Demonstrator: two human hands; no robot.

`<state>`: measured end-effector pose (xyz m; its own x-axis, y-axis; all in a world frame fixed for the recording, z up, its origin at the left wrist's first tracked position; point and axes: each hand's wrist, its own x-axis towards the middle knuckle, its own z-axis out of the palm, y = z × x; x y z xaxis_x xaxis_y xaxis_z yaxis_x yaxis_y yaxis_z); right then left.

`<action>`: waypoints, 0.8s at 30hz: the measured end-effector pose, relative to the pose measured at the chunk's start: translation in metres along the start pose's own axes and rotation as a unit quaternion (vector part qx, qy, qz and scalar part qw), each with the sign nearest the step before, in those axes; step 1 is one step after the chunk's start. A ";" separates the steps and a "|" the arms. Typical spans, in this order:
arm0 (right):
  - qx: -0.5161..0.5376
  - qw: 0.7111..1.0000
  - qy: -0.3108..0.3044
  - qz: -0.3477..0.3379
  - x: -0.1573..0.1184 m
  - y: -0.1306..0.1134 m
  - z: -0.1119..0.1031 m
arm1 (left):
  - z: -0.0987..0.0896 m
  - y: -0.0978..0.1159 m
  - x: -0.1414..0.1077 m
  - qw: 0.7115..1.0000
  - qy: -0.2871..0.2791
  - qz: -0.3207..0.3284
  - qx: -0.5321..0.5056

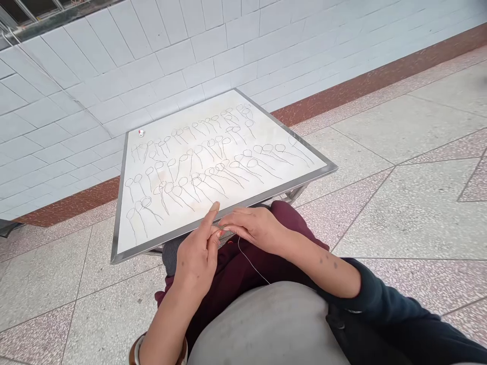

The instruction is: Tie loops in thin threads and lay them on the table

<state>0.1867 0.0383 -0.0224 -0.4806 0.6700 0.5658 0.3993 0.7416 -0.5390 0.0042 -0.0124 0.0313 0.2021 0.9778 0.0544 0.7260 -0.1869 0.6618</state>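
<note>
My left hand (198, 253) is closed in a pinch at the table's near edge, with one finger stretched out. Its pinching fingertips meet those of my right hand (256, 228), which are also closed together. A thin pale thread (249, 261) hangs from below my right fingers and curves down to my lap. A small red spot shows between the fingertips; what it is cannot be made out. Past my hands, several thin looped threads (196, 180), each a round loop with a long tail, lie in rows on the white table (133, 241).
A small white and red object (141, 133) sits at the table's far left corner. Behind stands a white tiled wall (171, 66) with a brown-red base strip (72, 203). My knees, in dark red cloth (292, 218), are under the metal table edge. Speckled floor tiles (365, 213) surround it.
</note>
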 end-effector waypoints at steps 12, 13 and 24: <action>0.033 0.997 0.068 0.036 -0.005 -0.004 0.010 | 0.010 0.009 0.002 0.987 0.089 0.013 0.130; 0.030 0.996 0.072 0.049 -0.005 -0.004 0.009 | 0.011 0.009 0.003 0.986 0.093 0.020 0.139; -0.017 0.995 0.072 0.064 -0.006 -0.006 0.012 | 0.018 0.010 0.006 0.966 0.115 0.072 0.219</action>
<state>0.1782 0.0290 -0.0298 -0.3081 0.7549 0.5790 0.4772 0.6491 -0.5924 0.0240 -0.0101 0.0246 0.2063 0.9245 0.3205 0.9199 -0.2948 0.2584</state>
